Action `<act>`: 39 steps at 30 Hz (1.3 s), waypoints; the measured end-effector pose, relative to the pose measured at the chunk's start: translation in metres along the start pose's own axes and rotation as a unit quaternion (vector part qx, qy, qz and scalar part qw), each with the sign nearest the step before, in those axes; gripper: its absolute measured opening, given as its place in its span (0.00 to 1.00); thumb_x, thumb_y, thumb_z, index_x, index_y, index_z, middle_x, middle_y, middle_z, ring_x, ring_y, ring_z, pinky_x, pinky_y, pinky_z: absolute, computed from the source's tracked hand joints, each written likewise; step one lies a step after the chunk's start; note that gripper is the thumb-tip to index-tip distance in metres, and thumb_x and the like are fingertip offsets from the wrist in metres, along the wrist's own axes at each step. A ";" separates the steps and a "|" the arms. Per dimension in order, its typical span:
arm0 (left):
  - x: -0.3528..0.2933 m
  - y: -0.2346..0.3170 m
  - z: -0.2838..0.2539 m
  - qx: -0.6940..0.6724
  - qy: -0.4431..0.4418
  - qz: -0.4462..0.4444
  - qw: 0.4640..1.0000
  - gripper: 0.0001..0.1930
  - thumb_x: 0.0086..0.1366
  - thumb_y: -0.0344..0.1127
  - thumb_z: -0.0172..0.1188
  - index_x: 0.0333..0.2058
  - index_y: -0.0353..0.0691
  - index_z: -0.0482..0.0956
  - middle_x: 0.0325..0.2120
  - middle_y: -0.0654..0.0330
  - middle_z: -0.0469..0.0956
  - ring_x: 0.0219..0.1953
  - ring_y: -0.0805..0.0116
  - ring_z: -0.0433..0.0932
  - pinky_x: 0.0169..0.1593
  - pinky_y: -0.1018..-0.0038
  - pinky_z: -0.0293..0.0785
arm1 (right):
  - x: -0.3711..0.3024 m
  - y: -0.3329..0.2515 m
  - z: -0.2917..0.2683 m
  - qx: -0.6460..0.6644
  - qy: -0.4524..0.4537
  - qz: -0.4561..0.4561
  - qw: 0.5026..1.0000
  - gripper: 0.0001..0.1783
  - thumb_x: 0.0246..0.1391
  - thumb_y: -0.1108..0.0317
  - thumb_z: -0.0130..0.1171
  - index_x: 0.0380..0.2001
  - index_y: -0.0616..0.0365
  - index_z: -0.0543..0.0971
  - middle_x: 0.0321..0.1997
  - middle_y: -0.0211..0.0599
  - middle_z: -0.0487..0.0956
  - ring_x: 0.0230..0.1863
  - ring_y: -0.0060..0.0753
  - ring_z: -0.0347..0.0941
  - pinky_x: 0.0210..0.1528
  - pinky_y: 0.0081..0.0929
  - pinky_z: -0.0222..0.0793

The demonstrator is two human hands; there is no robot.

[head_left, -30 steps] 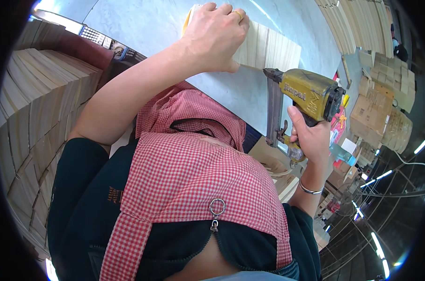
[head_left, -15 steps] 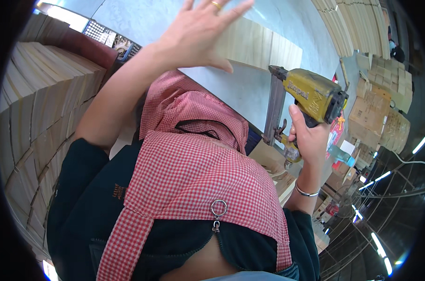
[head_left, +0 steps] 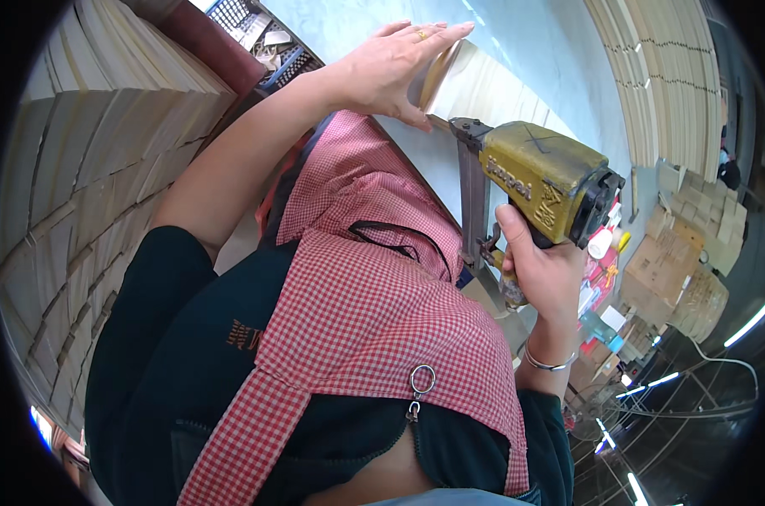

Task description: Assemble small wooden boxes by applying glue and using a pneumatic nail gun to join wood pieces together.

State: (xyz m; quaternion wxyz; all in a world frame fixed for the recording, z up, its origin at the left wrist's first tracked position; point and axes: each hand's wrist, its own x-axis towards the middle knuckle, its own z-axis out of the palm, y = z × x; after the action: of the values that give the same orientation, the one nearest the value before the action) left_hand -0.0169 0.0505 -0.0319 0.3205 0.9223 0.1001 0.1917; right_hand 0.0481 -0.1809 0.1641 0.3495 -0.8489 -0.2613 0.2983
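My right hand (head_left: 547,274) is wrapped round the handle of a worn yellow nail gun (head_left: 543,173) with a dark metal magazine. The gun's nose sits at the near edge of a pale wooden piece (head_left: 492,84) on the table; whether it touches cannot be told. At the left end of that wood, my left hand (head_left: 391,72) has its fingers stretched out and its thumb apart, spanning the end. A thin upright wooden edge shows beside the palm. Part of the wood is hidden behind the nail gun.
The wood lies on a pale blue-grey tabletop (head_left: 349,21). Tall stacks of wooden boards (head_left: 87,152) rise at my left, with more boards (head_left: 661,76) at the far right. A dark plastic basket (head_left: 294,63) stands at the far left. Cardboard boxes (head_left: 665,261) and a bottle (head_left: 602,329) are at right.
My left hand has come down from above the wood to its left end. The nail gun has shifted slightly left along the near edge. The view has turned a little.
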 end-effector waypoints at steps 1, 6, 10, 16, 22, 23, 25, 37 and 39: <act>0.000 0.000 0.000 -0.001 0.001 -0.001 1.000 0.73 0.30 0.49 0.86 0.75 0.54 0.47 0.66 0.55 0.68 0.68 0.57 0.66 0.78 0.55 0.44 | 0.001 -0.001 0.001 -0.001 -0.001 0.000 1.000 0.21 0.55 0.71 0.70 0.50 0.68 0.78 0.48 0.46 0.84 0.44 0.36 0.83 0.42 0.26 0.79; 0.001 0.000 0.002 -0.010 0.005 -0.009 1.000 0.73 0.30 0.51 0.86 0.74 0.54 0.47 0.67 0.54 0.67 0.69 0.58 0.66 0.77 0.54 0.45 | 0.004 -0.003 0.006 -0.036 -0.004 0.006 0.999 0.21 0.55 0.70 0.70 0.50 0.68 0.78 0.42 0.44 0.85 0.32 0.31 0.83 0.32 0.22 0.77; 0.003 0.001 0.000 -0.010 0.005 -0.002 1.000 0.73 0.31 0.51 0.86 0.74 0.52 0.47 0.67 0.54 0.66 0.69 0.58 0.65 0.77 0.56 0.45 | -0.004 -0.016 0.009 -0.036 0.013 0.160 0.986 0.20 0.56 0.68 0.70 0.48 0.68 0.79 0.32 0.39 0.84 0.20 0.24 0.76 0.21 0.18 0.71; 0.002 0.001 0.000 -0.014 0.003 -0.010 1.000 0.73 0.31 0.52 0.86 0.74 0.49 0.47 0.68 0.55 0.66 0.70 0.59 0.63 0.77 0.57 0.45 | -0.012 -0.014 0.024 -0.031 0.064 0.154 0.986 0.18 0.57 0.66 0.70 0.45 0.67 0.79 0.24 0.33 0.80 0.13 0.19 0.68 0.13 0.17 0.62; 0.001 0.005 -0.004 -0.012 -0.005 -0.017 1.000 0.72 0.33 0.53 0.85 0.74 0.46 0.48 0.69 0.57 0.64 0.72 0.61 0.60 0.77 0.58 0.45 | 0.005 -0.024 0.011 -0.015 0.062 0.091 0.994 0.17 0.57 0.67 0.70 0.44 0.67 0.80 0.24 0.34 0.81 0.14 0.20 0.70 0.14 0.17 0.63; 0.001 0.006 -0.005 -0.014 -0.011 -0.023 1.000 0.72 0.33 0.53 0.85 0.74 0.45 0.48 0.69 0.58 0.64 0.72 0.61 0.60 0.77 0.57 0.45 | 0.013 -0.029 0.009 -0.025 0.056 0.087 0.994 0.17 0.57 0.67 0.70 0.44 0.67 0.80 0.25 0.35 0.81 0.15 0.20 0.70 0.14 0.17 0.63; 0.001 0.007 -0.007 -0.017 -0.025 -0.034 0.999 0.71 0.33 0.54 0.85 0.74 0.45 0.48 0.70 0.58 0.63 0.72 0.61 0.59 0.77 0.57 0.45 | 0.026 -0.036 0.008 -0.046 0.044 0.078 0.995 0.17 0.56 0.68 0.70 0.45 0.68 0.80 0.27 0.36 0.82 0.15 0.20 0.70 0.15 0.17 0.64; -0.002 0.003 -0.003 -0.024 -0.016 -0.031 0.999 0.71 0.33 0.54 0.85 0.74 0.45 0.49 0.72 0.57 0.58 0.73 0.60 0.57 0.77 0.57 0.45 | 0.053 -0.036 0.004 -0.125 0.001 -0.037 0.992 0.16 0.57 0.63 0.71 0.36 0.66 0.81 0.18 0.29 0.75 0.12 0.17 0.66 0.13 0.16 0.62; -0.008 0.001 0.001 -0.014 0.004 -0.021 1.000 0.69 0.36 0.52 0.84 0.74 0.45 0.48 0.72 0.56 0.58 0.73 0.60 0.58 0.77 0.56 0.48 | 0.056 -0.038 0.003 -0.133 -0.011 -0.039 0.990 0.16 0.57 0.63 0.71 0.36 0.66 0.81 0.17 0.29 0.75 0.12 0.18 0.66 0.13 0.16 0.61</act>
State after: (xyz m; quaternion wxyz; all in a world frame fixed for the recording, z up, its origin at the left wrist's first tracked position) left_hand -0.0235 0.0467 -0.0340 0.3365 0.9147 0.1184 0.1902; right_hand 0.0755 -0.1191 0.1730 0.2421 -0.8735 -0.3357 0.2564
